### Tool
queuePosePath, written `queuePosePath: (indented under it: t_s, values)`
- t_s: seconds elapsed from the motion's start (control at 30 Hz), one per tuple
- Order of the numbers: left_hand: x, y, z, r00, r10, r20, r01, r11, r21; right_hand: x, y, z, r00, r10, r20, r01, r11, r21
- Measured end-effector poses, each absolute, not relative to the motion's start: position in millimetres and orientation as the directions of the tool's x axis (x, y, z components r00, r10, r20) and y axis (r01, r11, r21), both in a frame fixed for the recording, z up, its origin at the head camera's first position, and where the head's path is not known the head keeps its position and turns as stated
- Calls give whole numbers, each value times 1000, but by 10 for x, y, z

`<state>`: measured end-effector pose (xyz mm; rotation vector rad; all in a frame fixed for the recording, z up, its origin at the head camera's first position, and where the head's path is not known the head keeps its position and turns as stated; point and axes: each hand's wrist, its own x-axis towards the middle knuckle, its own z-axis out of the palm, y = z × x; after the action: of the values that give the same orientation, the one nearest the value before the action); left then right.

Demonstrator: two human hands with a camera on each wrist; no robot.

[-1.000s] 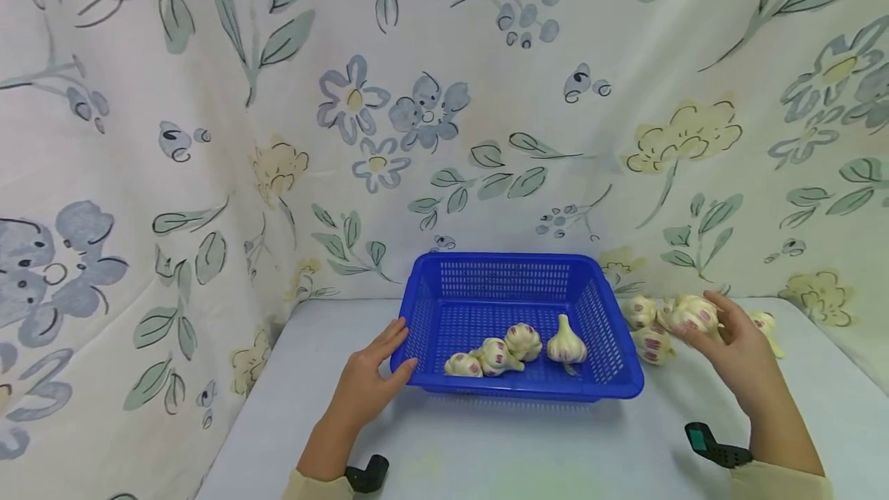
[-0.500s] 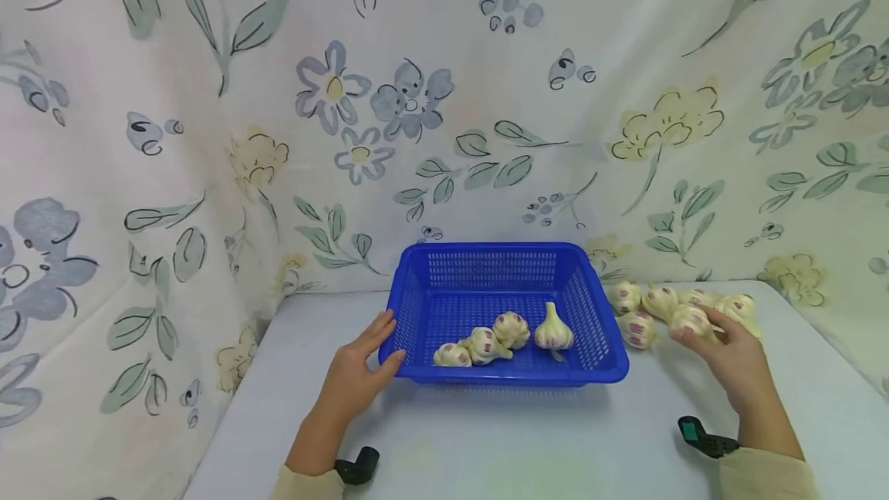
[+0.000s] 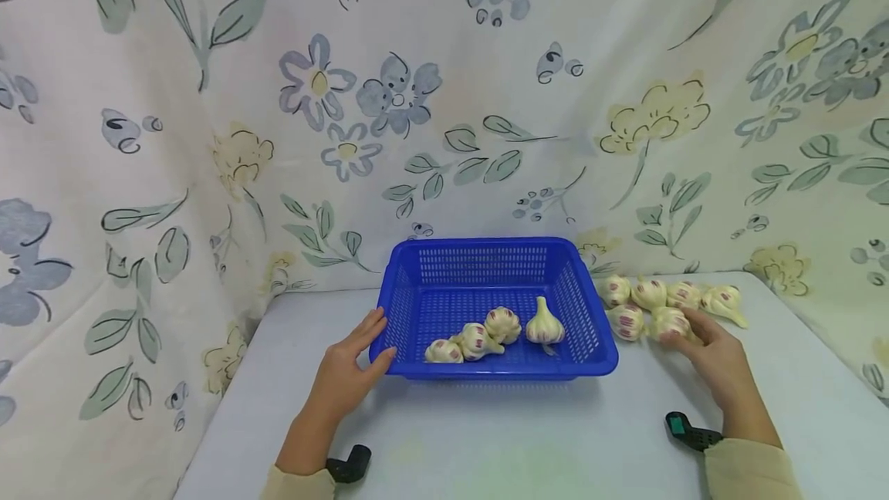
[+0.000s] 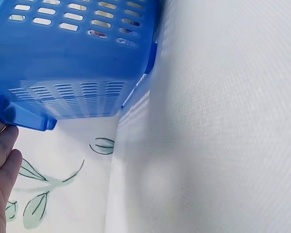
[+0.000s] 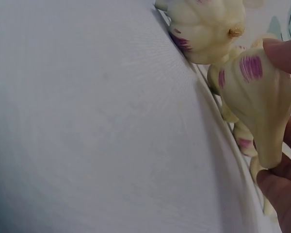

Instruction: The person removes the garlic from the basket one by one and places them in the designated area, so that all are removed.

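A blue plastic basket [image 3: 496,369] with slotted walls stands on the white table. Inside it lie several garlic bulbs [image 3: 478,340], one with its stem upright. My left hand [image 3: 347,369] rests against the basket's left rim, fingers fairly straight, thumb by the front corner. In the left wrist view its fingertips [image 4: 9,162] touch the rim's edge. To the basket's right, my right hand [image 3: 715,357] grips a garlic bulb [image 5: 262,87] between thumb and fingers. That bulb is beside another garlic bulb [image 3: 627,322]; whether it bears on the table, I cannot tell.
Behind the gripped bulb runs a row of several garlic bulbs [image 3: 684,294], close to the basket's right wall. A floral cloth [image 3: 479,99] hangs at the back and left of the white table [image 3: 486,438].
My right hand has lowered the garlic bulb and brought it in front of the row, beside another bulb. The head view has shifted right; my left hand stays at the basket's rim.
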<state>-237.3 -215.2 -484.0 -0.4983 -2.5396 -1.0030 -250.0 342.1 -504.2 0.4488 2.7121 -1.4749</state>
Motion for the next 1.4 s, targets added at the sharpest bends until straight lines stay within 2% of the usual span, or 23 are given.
queuePosePath:
  t_s: [0.43,0.93,1.4]
  values:
    - [-2380,-2159,-4886,-873,188,450,447,676,585,-2496,3402,-5108,-956,246,-160,278,578,-767]
    - [-2381,-2152,-4843,-877,182,445,436,688,580,-2505,3379,-5122,-972,213,-102,213,602,-770]
    - [-2394,-2162,-4875,-868,188,460,451,685,571,-2517,3386,-5153,-967,227,-115,233,608,-759]
